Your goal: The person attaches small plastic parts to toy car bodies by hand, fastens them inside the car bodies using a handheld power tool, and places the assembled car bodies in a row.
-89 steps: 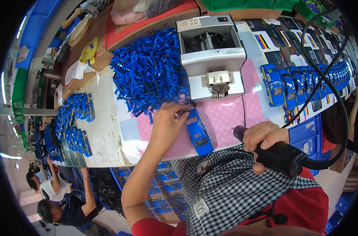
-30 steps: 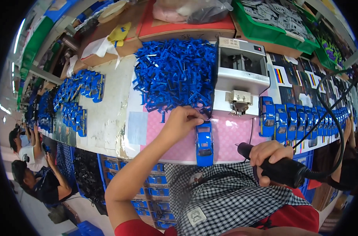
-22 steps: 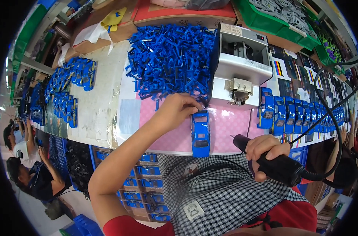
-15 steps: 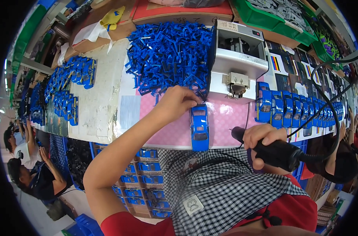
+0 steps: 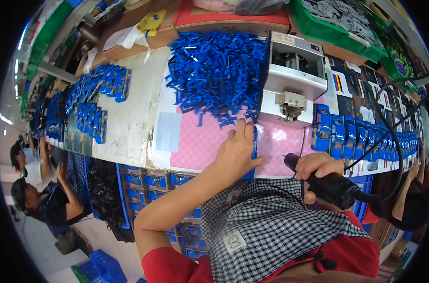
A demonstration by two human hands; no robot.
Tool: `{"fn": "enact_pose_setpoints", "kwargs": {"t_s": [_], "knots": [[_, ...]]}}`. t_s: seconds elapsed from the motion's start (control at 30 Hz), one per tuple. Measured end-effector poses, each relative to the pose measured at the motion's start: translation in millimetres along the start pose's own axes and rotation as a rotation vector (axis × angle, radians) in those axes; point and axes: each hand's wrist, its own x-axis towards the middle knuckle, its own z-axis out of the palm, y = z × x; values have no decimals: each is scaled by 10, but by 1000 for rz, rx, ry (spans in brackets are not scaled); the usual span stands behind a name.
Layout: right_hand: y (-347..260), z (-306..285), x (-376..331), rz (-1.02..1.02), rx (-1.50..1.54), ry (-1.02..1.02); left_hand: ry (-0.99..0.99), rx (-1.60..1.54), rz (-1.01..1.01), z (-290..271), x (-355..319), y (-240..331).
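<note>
My left hand (image 5: pixel 237 147) reaches over a blue toy car (image 5: pixel 250 175) on the pink mat, hiding most of it. Its fingers stretch toward the near edge of a heap of small blue plastic parts (image 5: pixel 214 70), with the thumb spread to the right. Nothing shows in that hand, though what lies under the palm is hidden. My right hand (image 5: pixel 318 170) is closed around a black corded power screwdriver (image 5: pixel 336 188). The tool's tip points left, just above the table's front edge and apart from the car.
A silver boxlike machine (image 5: pixel 278 92) stands right of the heap. Rows of blue toy cars line the right (image 5: pixel 337 134) and left (image 5: pixel 100 125) of the table. Green bins (image 5: pixel 313 28) sit at the back right. Cables loop at right; boxed cars (image 5: pixel 151 194) are below the edge.
My left hand has moved from the car's far end toward me and right, now covering the car, with its thumb spread. My right hand still holds the screwdriver. The view has shifted slightly.
</note>
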Motion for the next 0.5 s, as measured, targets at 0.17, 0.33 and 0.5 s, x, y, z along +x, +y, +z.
{"fn": "enact_pose_setpoints", "kwargs": {"t_s": [0.17, 0.33, 0.5], "knots": [[-53, -30, 166, 79, 17, -58, 73, -311, 77, -68, -25, -180], [2, -109, 110, 30, 98, -24, 116, -1618, -339, 71, -246, -28], [-142, -187, 625, -170, 101, 114, -127, -1938, -519, 293, -196, 264]]}}
